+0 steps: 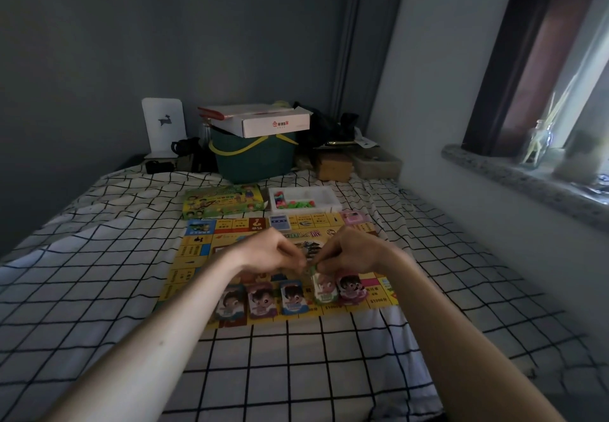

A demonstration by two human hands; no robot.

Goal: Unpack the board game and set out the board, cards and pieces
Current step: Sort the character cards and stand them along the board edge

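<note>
The board (pixel 283 256) lies flat on the checked bedsheet (pixel 296 362), already unfolded. Along its near edge stand character pieces in a row: three on the left (pixel 260 299), then a green-based one (pixel 324 288) and a pink-based one (pixel 351 288) to the right. Both hands meet over the green-based piece. The left hand (pixel 270 252) has its fingers curled in, pinching at the top of that piece; the right hand (pixel 346 252) is curled the same way, gripping the top from the other side. I judge the step in hand to be standing this figure up in line with the others.

At the far edge of the board sit a blue card deck (pixel 279 223) and a pink one (pixel 354 216). Beyond them lie the game box (pixel 222 205) on the left and a white tray (pixel 304 200) with small coloured tokens still inside, on the right.

The next move, I think, calls for letting go gently so the piece stays upright, then reaching far for the tray.
</note>
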